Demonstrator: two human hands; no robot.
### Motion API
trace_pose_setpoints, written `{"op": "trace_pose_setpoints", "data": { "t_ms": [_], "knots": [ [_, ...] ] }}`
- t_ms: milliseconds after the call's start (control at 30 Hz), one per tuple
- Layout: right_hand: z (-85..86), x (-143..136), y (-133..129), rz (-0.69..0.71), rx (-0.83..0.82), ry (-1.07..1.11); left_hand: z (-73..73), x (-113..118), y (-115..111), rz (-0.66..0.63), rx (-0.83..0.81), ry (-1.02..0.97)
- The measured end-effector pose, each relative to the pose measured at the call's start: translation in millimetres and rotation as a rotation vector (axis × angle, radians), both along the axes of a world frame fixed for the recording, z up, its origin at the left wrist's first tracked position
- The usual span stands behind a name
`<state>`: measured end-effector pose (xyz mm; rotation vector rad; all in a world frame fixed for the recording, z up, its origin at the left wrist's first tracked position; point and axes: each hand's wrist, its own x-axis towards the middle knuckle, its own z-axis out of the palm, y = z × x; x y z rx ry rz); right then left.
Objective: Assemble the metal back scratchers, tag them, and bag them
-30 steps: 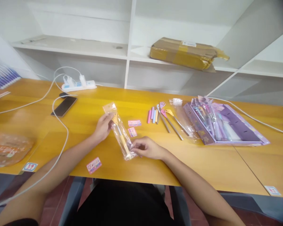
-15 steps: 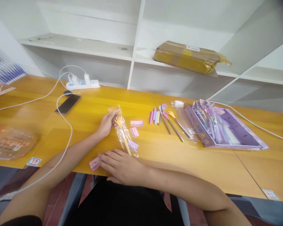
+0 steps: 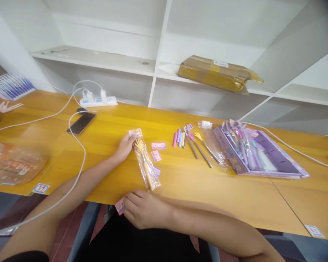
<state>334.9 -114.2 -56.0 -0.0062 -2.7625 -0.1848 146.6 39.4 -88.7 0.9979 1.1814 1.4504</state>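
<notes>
A back scratcher (image 3: pixel 144 160) with a yellow hand-shaped head and a pale handle lies inside a clear plastic bag (image 3: pixel 156 181) on the table. My left hand (image 3: pixel 125 145) is closed on the bag's upper end, beside the yellow head. At the table's front edge my right hand (image 3: pixel 147 211) pinches a small pink card (image 3: pixel 120 206), partly hidden by the fingers. A purple card (image 3: pixel 156 171) sits partly under the bag. Right of it lie two pink cards, one (image 3: pixel 159 146) farther back and one (image 3: pixel 156 156) nearer.
Several colored handles (image 3: pixel 178 138) and loose metal-rod scratchers (image 3: pixel 202 149) lie to the right, near a purple box (image 3: pixel 237 168) of bagged scratchers. A phone (image 3: pixel 82 122), a power strip (image 3: pixel 98 102) and a white cable (image 3: pixel 84 160) are on the left.
My right hand has slid toward me off the bag's lower end and now pinches the pink card, drawing it to the table edge. My left hand stays at the bag's top.
</notes>
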Motion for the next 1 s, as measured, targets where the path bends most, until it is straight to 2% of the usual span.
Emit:
{"op": "trace_pose_setpoints", "data": {
  "t_ms": [100,233,300,433,633,700,867,1000],
  "knots": [
    [13.0,15,16,-0.056,-0.171,0.173,5.9,2,-4,-0.034,0.001,0.093],
    [29.3,43,69,-0.253,-0.620,0.556,17.3,8,-14,-0.161,0.044,0.214],
    [29.9,56,97,-0.312,-0.714,0.683,21.7,12,-21,-0.239,0.078,0.272],
    [14.4,69,130,-0.336,-0.570,0.727,25.3,22,-35,-0.383,0.036,0.331],
    [-11.0,70,133,-0.305,-0.498,0.609,26.3,30,-48,-0.476,0.029,0.328],
    [-12.7,70,132,-0.327,-0.499,0.590,26.7,30,-48,-0.490,0.039,0.309],
    [-6.3,72,126,-0.321,-0.660,0.598,24.6,29,-46,-0.535,-0.031,0.243],
    [-3.5,74,124,-0.326,-0.740,0.562,20.1,28,-44,-0.538,-0.014,0.255]
  ]
}}
